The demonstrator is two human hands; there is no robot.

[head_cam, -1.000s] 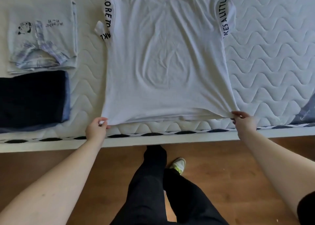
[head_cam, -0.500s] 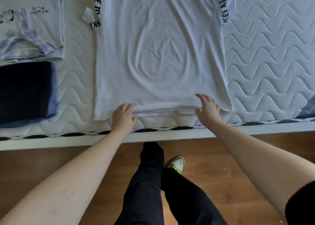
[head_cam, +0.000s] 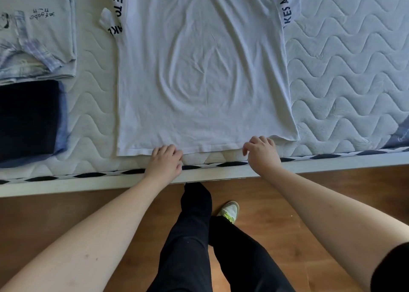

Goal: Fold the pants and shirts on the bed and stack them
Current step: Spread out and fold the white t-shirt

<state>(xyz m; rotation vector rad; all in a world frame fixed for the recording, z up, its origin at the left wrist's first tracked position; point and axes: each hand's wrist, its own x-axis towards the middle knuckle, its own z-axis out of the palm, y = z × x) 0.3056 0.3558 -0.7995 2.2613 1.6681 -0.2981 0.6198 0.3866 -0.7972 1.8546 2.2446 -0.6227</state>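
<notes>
A white t-shirt point(head_cam: 203, 77) with black lettering down both sleeves lies spread flat on the mattress point(head_cam: 345, 74), its hem toward me. My left hand point(head_cam: 164, 162) sits at the hem left of centre, its fingers curled over the edge of the cloth. My right hand point(head_cam: 262, 154) is at the hem near the right corner, its curled fingertips on the fabric and its thumb at the hem's edge. At the far left lie a folded light printed shirt point(head_cam: 37, 32) and, nearer me, folded dark pants point(head_cam: 28, 119).
The white bed frame edge point(head_cam: 88, 184) runs across below the mattress. My legs in black trousers point(head_cam: 194, 236) and a shoe point(head_cam: 229, 211) stand on the wooden floor. A dark cloth corner point(head_cam: 401, 134) shows at the right edge.
A second ago my hands held the two hem corners. They then lay flat on the shirt nearer the middle, and now have slid back to the hem with curled fingers.
</notes>
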